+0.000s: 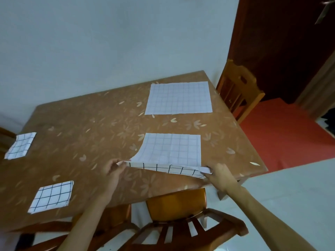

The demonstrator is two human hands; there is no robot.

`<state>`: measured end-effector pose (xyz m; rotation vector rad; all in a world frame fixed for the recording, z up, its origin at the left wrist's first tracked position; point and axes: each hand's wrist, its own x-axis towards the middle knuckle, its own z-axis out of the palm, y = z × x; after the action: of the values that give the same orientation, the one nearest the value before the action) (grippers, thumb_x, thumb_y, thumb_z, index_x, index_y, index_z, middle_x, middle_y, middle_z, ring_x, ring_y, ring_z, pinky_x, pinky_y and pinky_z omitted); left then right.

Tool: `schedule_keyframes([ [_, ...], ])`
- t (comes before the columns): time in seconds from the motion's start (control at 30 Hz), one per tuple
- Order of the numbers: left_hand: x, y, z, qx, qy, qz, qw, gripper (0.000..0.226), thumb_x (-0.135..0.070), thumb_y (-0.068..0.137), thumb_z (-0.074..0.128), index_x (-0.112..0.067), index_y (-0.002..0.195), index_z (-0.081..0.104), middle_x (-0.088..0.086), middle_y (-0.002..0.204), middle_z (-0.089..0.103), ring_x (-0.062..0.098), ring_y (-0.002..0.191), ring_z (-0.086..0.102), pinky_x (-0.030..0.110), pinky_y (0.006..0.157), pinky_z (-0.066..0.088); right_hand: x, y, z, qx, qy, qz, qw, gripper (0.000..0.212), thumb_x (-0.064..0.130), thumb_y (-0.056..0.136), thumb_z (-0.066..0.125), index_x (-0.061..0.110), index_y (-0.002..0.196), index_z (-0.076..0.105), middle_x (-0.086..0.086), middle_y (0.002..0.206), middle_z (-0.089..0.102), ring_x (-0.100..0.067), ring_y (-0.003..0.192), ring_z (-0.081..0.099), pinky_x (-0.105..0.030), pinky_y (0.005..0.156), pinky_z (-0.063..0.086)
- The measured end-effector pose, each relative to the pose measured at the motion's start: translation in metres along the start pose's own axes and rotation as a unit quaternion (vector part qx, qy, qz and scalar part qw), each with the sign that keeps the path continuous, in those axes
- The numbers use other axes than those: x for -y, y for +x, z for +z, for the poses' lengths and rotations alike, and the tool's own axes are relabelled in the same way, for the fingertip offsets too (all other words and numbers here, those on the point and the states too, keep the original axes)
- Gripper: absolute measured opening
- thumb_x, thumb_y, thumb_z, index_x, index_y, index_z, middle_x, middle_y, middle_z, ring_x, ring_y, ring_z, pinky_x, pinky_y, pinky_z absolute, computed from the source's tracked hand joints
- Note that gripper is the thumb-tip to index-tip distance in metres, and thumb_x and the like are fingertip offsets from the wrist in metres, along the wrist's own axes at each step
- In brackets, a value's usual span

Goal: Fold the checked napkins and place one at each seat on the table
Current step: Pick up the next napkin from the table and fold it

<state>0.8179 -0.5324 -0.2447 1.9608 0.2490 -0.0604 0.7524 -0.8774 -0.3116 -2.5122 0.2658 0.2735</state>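
Filling most of the view, the table (101,134) wore a brown cover printed with pale flowers and stood against a pale wall (108,42). Wooden chairs ringed it: one chair (183,225) sat tucked in at the near edge just below the hands, and another chair (239,93) stood at the far right end beside a dark doorway (282,48) and a red floor (282,138).

Four checked napkins lay on the cover. At the far right an unfolded napkin (178,97) lay flat and square, well apart from the hands. Nearer, the napkin being folded (172,151) lay with its far part flat on the table, while its near edge was lifted and turned over, showing darker lines on the underside. The left hand (113,171) pinched the near left corner between thumb and fingers, closed on the cloth. The right hand (218,175) pinched the near right corner the same way, close to the table's edge.

On the left side two smaller folded napkins rested flat: one folded napkin (51,196) by the near edge, and a second folded napkin (20,145) at the far left end.
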Motion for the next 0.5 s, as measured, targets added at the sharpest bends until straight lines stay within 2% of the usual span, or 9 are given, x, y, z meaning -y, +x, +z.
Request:
schedule_keyframes([
  [0.03, 0.005, 0.001, -0.003, -0.002, 0.004, -0.011, 1.0, 0.003, -0.01, 0.094, 0.065, -0.009, 0.093, 0.068, 0.005, 0.086, 0.063, 0.018, 0.08, 0.058, 0.017, 0.066, 0.045, 0.002, 0.003, 0.001, 0.018, 0.03, 0.006, 0.999, 0.007, 0.027, 0.095, 0.066, 0.029, 0.089, 0.067, 0.009, 0.081, 0.068, -0.013, 0.074, 0.062, -0.02, 0.059, 0.046],
  [0.1, 0.016, 0.007, -0.005, -0.006, 0.01, -0.03, 0.999, 0.009, -0.013, 0.095, 0.064, -0.005, 0.097, 0.066, 0.005, 0.085, 0.062, 0.014, 0.074, 0.055, 0.02, 0.063, 0.04, 0.007, 0.009, 0.003, 0.034, 0.089, 0.025, 0.995, 0.012, 0.031, 0.095, 0.067, 0.033, 0.083, 0.065, 0.012, 0.078, 0.067, -0.009, 0.069, 0.062, -0.019, 0.059, 0.044],
  [0.2, 0.032, 0.029, -0.007, -0.007, 0.023, -0.049, 0.999, 0.014, -0.016, 0.096, 0.063, -0.004, 0.102, 0.065, 0.003, 0.088, 0.064, 0.011, 0.077, 0.057, 0.023, 0.063, 0.04, 0.015, 0.024, 0.012, 0.031, 0.144, 0.072, 0.986, 0.019, 0.035, 0.094, 0.067, 0.03, 0.076, 0.062, 0.0, 0.075, 0.069, -0.013, 0.063, 0.059, -0.021, 0.058, 0.042],
  [0.3, 0.046, 0.056, -0.008, -0.006, 0.067, -0.047, 0.997, 0.012, -0.024, 0.097, 0.062, -0.014, 0.102, 0.064, -0.004, 0.091, 0.066, 0.008, 0.081, 0.062, 0.023, 0.063, 0.046, 0.02, 0.044, 0.016, 0.024, 0.185, 0.128, 0.974, 0.039, 0.037, 0.092, 0.068, 0.01, 0.068, 0.055, -0.009, 0.061, 0.056, -0.022, 0.055, 0.048, -0.03, 0.054, 0.034],
  [0.37, 0.053, 0.078, -0.004, 0.009, 0.071, -0.038, 0.997, 0.012, -0.03, 0.096, 0.062, -0.019, 0.1, 0.063, -0.004, 0.093, 0.069, 0.013, 0.083, 0.068, 0.031, 0.067, 0.057, 0.024, 0.06, 0.016, 0.008, 0.214, 0.161, 0.963, 0.038, 0.033, 0.094, 0.067, 0.006, 0.069, 0.058, -0.006, 0.062, 0.064, -0.027, 0.058, 0.059, -0.025, 0.053, 0.04],
  [0.43, 0.057, 0.102, 0.006, 0.035, 0.07, -0.051, 0.996, 0.011, -0.028, 0.097, 0.062, -0.018, 0.099, 0.062, -0.003, 0.088, 0.07, 0.015, 0.079, 0.069, 0.032, 0.066, 0.056, 0.028, 0.077, 0.017, -0.013, 0.227, 0.182, 0.957, 0.034, 0.029, 0.096, 0.064, 0.013, 0.066, 0.059, 0.003, 0.059, 0.063, -0.021, 0.06, 0.062, -0.02, 0.051, 0.041],
  [0.5, 0.063, 0.127, 0.021, 0.051, 0.083, -0.046, 0.994, 0.009, -0.025, 0.096, 0.063, -0.017, 0.097, 0.062, -0.005, 0.085, 0.069, 0.013, 0.078, 0.068, 0.029, 0.065, 0.051, 0.026, 0.096, 0.022, -0.034, 0.211, 0.196, 0.957, 0.032, 0.031, 0.098, 0.062, 0.008, 0.075, 0.064, -0.006, 0.07, 0.068, -0.025, 0.07, 0.065, -0.03, 0.06, 0.047],
])
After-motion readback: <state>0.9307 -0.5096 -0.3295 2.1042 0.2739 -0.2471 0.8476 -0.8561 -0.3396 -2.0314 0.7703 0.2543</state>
